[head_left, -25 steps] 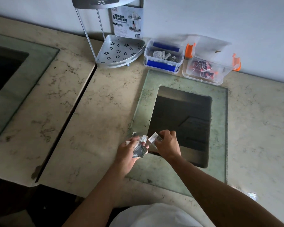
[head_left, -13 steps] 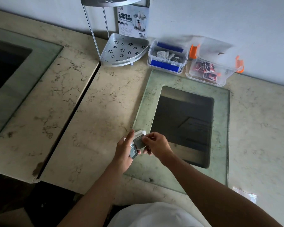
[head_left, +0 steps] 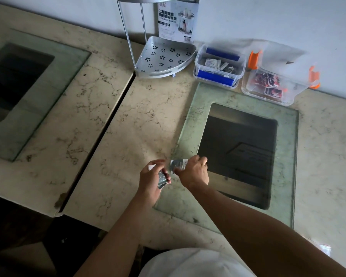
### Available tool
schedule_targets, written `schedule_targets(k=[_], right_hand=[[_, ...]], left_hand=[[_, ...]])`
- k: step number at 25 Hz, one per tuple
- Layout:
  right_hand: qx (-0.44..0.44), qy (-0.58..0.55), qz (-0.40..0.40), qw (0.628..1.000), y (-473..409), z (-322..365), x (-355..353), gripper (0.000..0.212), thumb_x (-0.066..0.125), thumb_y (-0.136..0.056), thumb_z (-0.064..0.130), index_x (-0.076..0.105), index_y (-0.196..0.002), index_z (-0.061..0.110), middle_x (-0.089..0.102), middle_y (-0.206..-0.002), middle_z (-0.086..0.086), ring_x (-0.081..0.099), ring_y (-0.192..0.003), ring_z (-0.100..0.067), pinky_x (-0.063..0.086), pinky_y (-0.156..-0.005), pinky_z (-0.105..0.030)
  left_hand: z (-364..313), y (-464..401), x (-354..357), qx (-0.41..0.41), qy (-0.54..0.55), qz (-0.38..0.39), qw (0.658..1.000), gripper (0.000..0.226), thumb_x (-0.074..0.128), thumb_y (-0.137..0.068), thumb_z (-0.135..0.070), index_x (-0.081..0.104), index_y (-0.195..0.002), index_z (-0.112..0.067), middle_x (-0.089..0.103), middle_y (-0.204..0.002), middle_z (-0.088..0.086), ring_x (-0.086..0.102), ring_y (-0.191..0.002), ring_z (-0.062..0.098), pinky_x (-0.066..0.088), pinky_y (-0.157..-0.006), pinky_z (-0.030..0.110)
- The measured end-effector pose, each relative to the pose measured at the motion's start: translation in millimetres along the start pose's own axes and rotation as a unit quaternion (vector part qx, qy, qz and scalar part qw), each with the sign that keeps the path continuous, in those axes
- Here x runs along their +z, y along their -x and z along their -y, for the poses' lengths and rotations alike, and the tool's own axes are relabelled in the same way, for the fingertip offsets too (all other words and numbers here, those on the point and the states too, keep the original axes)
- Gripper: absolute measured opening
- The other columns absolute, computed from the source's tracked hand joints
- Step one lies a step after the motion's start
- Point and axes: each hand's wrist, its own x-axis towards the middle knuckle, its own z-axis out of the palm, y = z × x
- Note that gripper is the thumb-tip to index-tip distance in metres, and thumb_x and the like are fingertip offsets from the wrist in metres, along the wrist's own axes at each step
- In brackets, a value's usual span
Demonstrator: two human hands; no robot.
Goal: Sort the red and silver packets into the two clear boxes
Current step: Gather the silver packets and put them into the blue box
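- Hands are meeting over the near-left corner of the glass panel [head_left: 190, 120], which is lying set into the marble counter [head_left: 112, 140].
- The left hand [head_left: 151, 179] is curling its fingers around a small stack of silver packets [head_left: 161, 179], the thumb pressing them against the palm side; how many packets are sitting in the stack is not clear.
- The right hand [head_left: 194, 172] is pinching one silver packet [head_left: 177, 165] between thumb and fingertips, holding it just beside the left hand's stack, over the panel's left edge.
- The two hands are sitting close together, nearly touching; whether they are meeting is hard to tell.
- The blue box [head_left: 218, 76], clear with blue clips, is standing open just beyond the panel's far-left corner, with silver packets lying inside it.
- The orange box [head_left: 254, 90], clear with orange clips, is standing open just beyond the panel's far edge, right of the blue box, with red packets [head_left: 270, 84] lying inside.
- The orange box's lid [head_left: 276, 54] is leaning back against the wall.
- A metal corner rack [head_left: 164, 58] is standing beyond the panel, left of the blue box, with a printed card [head_left: 177, 21] propped behind it.
- A second glass panel [head_left: 72, 60] is lying far left of the first, across a dark gap in the counter.
- A white garment [head_left: 194, 264] is showing at the near edge, below the forearms.
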Motion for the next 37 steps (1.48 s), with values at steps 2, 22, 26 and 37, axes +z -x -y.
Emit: schedule_targets(k=[2,22,26,37], right_hand=[[-0.007,-0.005,0.0,1.0,-4.3,2.6,1.4,0.074,0.079,-0.078,0.044,0.045,-0.13,0.004,0.044,-0.128,-0.015,0.048,-0.12,-0.033,0.05,-0.098,-0.044],[-0.171,-0.189,0.018,0.967,-32.6,-39.9,-111.2,0.032,0.066,-0.092,0.033,0.067,-0.122,0.022,0.07,-0.112,0.004,0.066,-0.099,-0.01,0.05,-0.079,-0.017],[-0.165,-0.229,0.046,0.958,-60.6,-43.4,-140.5,0.021,0.071,-0.089,0.03,0.074,-0.106,0.019,0.077,-0.094,0.002,0.073,-0.085,-0.014,0.06,-0.079,-0.035],[-0.102,-0.412,-0.066,0.903,-212.7,57.3,-243.0,0.019,0.068,-0.087,0.005,0.071,-0.084,0.024,0.07,-0.07,0.007,0.063,-0.057,-0.003,0.05,-0.061,-0.023]], left_hand=[[-2.0,-3.0,-0.9,-0.005,0.001,-0.011,1.0,0.019,0.063,-0.094,-0.018,0.063,-0.103,-0.002,0.055,-0.063,0.014,0.055,-0.051,0.026,0.051,-0.056,0.037],[-37.4,-10.4,138.7,-0.086,-0.226,0.254,0.936,0.075,0.047,-0.09,-0.067,0.065,-0.118,-0.001,0.069,-0.097,0.023,0.068,-0.071,0.031,0.056,-0.057,0.036],[-59.1,-26.3,177.9,-0.117,-0.243,0.286,0.92,0.056,0.058,-0.092,-0.053,0.064,-0.114,-0.003,0.068,-0.094,0.018,0.068,-0.077,0.027,0.058,-0.062,0.038],[-190.6,-144.7,278.3,0.126,-0.186,0.106,0.969,0.014,0.071,-0.081,0.009,0.067,-0.092,0.002,0.073,-0.099,0.026,0.075,-0.085,0.034,0.063,-0.077,0.041]])
